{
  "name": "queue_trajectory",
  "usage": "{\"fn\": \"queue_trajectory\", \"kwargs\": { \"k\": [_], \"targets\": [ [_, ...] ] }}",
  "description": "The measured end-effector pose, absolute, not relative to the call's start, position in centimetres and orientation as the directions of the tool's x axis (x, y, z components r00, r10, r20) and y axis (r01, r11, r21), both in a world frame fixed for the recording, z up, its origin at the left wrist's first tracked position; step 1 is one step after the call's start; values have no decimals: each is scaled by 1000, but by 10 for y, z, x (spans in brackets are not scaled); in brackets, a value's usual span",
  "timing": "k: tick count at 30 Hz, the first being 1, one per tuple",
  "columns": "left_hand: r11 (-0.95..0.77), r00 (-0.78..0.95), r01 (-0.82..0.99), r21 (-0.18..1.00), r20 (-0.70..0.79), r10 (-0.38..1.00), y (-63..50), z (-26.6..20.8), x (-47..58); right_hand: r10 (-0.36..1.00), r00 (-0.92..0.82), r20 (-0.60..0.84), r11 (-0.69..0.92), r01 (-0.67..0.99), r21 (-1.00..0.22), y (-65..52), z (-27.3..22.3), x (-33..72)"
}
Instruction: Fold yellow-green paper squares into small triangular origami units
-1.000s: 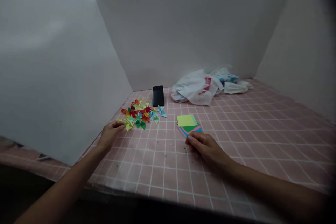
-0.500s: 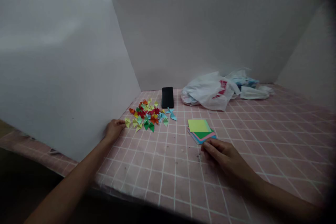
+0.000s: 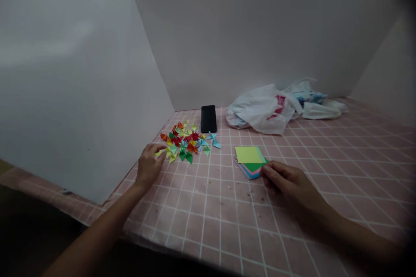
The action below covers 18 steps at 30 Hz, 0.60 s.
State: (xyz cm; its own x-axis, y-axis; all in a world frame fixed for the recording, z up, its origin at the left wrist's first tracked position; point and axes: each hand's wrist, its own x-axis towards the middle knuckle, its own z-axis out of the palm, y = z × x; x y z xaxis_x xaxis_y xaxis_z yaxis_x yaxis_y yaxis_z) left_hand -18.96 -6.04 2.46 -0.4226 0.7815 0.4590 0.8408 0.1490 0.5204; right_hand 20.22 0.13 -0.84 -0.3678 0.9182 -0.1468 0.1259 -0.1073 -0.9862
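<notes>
My left hand (image 3: 150, 168) is at the left edge of a pile of small folded paper cranes (image 3: 182, 143) in red, orange, yellow, green and blue. Its fingers and thumb are apart beside a yellow crane (image 3: 159, 152), which the fingers partly cover. To the right lies a fanned stack of square origami paper (image 3: 247, 155), yellow on top, with green, pink and blue sheets showing below. My right hand (image 3: 286, 181) is closed at the right corner of this stack, thumb and fingers pinched at the sheets' edge; the fingertips are partly hidden.
A black phone (image 3: 208, 118) lies behind the cranes. White plastic bags (image 3: 260, 110) rest against the back panel (image 3: 253, 34). A tall white panel (image 3: 81, 82) stands at the left. Pink checked cloth (image 3: 208, 212) covers the table, its front edge nearest me.
My left hand has shifted right and its fingers have spread at the yellow crane. My right hand has slid up along the paper stack's right corner. The view has shifted slightly.
</notes>
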Motion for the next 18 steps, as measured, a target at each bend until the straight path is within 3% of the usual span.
{"fn": "queue_trajectory", "kwargs": {
  "k": [1,3,6,9,12,14,16,18],
  "targets": [
    [83,-338,887,453,516,787,-60,28,-185,918,-367,-147,-103,135,-985,1,-8,202],
    [151,-380,901,407,574,725,-59,33,-187,920,-370,-129,-85,132,-988,0,-8,202],
    [430,-613,784,447,450,649,-57,29,-213,922,-375,-100,-62,111,-992,-3,-8,201],
    [481,-662,742,467,397,635,-60,18,-237,920,-376,-109,-61,137,-989,-4,-6,199],
    [426,-632,765,483,432,644,-64,19,-226,919,-383,-96,-31,173,-984,-4,-4,198],
    [297,-529,824,482,469,707,-67,29,-190,913,-407,-37,62,227,-972,-4,-3,196],
    [-103,-177,898,428,566,805,-70,44,-134,888,-454,65,221,299,-928,-5,-4,194],
    [-469,196,825,314,621,759,-74,54,-65,837,-517,179,389,332,-859,-8,-7,190]
  ]
}}
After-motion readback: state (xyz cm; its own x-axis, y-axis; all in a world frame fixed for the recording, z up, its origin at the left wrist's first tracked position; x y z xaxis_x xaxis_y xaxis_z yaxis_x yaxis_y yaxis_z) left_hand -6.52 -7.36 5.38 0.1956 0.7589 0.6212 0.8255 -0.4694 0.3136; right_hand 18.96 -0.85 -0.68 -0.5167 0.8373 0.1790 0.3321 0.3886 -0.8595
